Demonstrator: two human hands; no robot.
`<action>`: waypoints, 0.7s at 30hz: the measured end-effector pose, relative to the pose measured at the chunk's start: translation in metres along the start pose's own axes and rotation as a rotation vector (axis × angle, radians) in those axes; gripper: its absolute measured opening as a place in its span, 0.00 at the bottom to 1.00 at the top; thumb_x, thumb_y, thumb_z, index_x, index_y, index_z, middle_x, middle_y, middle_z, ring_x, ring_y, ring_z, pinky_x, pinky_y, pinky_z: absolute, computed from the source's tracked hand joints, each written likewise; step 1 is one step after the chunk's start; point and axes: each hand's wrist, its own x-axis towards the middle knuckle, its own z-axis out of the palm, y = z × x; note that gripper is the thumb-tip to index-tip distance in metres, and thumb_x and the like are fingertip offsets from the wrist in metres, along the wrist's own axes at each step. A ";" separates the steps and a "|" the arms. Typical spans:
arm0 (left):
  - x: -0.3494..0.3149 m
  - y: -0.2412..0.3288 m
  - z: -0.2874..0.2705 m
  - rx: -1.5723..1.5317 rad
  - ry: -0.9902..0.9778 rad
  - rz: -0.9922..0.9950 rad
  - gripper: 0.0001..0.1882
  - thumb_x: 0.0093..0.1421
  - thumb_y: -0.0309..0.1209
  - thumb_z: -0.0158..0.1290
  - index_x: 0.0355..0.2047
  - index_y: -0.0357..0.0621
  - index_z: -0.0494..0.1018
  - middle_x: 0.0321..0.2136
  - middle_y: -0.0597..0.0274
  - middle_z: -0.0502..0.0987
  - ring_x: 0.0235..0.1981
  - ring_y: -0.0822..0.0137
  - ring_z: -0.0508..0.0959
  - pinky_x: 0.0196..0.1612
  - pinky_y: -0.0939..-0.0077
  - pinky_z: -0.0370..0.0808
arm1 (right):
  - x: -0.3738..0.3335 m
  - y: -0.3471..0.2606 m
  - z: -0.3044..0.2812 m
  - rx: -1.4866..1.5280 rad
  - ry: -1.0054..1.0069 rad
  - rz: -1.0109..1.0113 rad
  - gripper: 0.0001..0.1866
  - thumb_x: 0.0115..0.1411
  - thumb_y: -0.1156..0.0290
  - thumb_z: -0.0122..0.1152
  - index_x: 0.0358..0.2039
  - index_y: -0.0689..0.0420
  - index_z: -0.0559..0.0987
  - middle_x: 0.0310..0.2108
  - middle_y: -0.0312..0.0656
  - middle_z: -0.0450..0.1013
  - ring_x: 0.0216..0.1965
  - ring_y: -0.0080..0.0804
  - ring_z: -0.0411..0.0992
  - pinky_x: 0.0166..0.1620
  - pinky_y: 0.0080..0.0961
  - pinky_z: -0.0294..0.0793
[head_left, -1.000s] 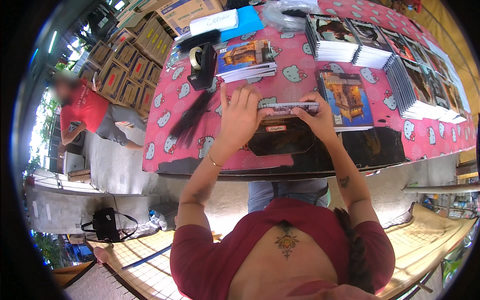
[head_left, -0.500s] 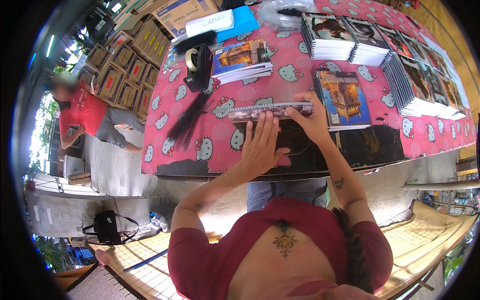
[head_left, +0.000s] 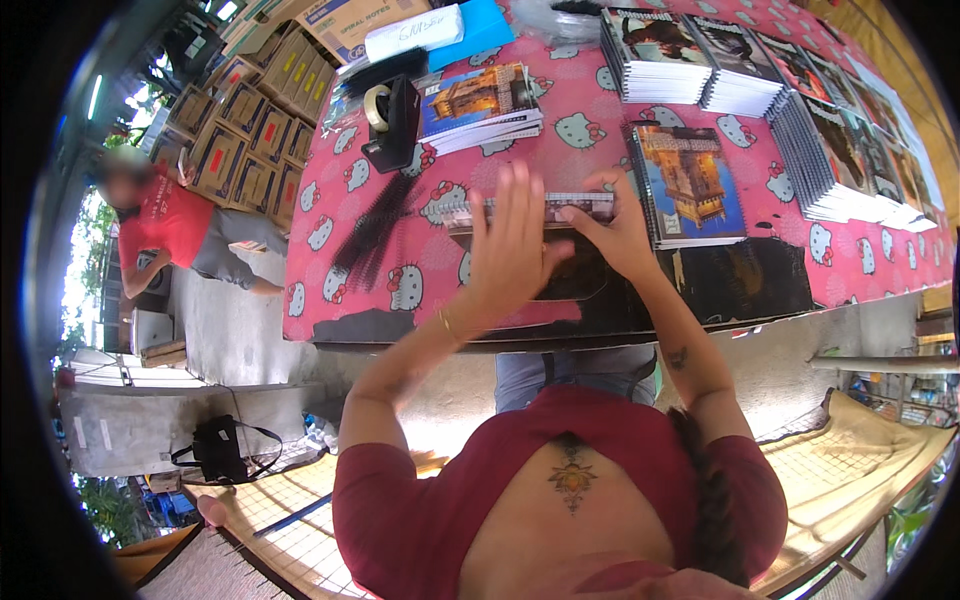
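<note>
A spiral notebook [head_left: 588,200] stands tilted on its edge near the table's front, its coil along the upper side. Its right end sits in the grip of my right hand [head_left: 622,235], thumb on the near face. My left hand [head_left: 512,245] is open, fingers stretched upward in front of the notebook's left part, hiding some of it; whether the palm touches it I cannot tell. Just right of it lies a small stack of spiral notebooks with a blue and gold cover [head_left: 690,190]. Loose black binding coils [head_left: 375,235] lie to the left.
A black tape dispenser [head_left: 398,125] stands beside a stack of blue-covered booklets [head_left: 480,105]. Several stacks of spiral notebooks [head_left: 655,60] fill the far right of the pink patterned table [head_left: 580,130]. Cardboard boxes [head_left: 235,130] and a person in red [head_left: 180,215] are at the left.
My left hand has lifted from the notebook's face, its fingers now reaching up past the top edge. The right hand keeps its grip on the notebook's right end.
</note>
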 end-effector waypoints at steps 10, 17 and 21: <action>-0.008 0.012 -0.023 -0.030 0.054 -0.021 0.42 0.65 0.53 0.52 0.64 0.26 0.61 0.64 0.33 0.65 0.68 0.42 0.64 0.67 0.33 0.53 | 0.005 0.000 -0.006 -0.077 -0.139 -0.104 0.18 0.59 0.76 0.71 0.48 0.61 0.75 0.42 0.40 0.77 0.45 0.24 0.75 0.48 0.24 0.74; 0.065 -0.047 -0.071 -0.341 -0.722 -0.053 0.25 0.60 0.50 0.61 0.38 0.35 0.80 0.25 0.43 0.79 0.30 0.42 0.80 0.32 0.56 0.74 | -0.001 -0.015 -0.003 -0.079 -0.217 -0.038 0.11 0.63 0.75 0.66 0.46 0.62 0.83 0.40 0.40 0.81 0.41 0.21 0.77 0.46 0.22 0.77; 0.076 -0.030 -0.122 -0.441 -0.683 -0.068 0.25 0.59 0.51 0.60 0.37 0.37 0.80 0.28 0.41 0.79 0.34 0.40 0.80 0.36 0.51 0.74 | 0.003 -0.015 -0.006 -0.100 -0.219 -0.073 0.11 0.64 0.75 0.66 0.47 0.62 0.83 0.41 0.40 0.82 0.41 0.19 0.76 0.47 0.21 0.77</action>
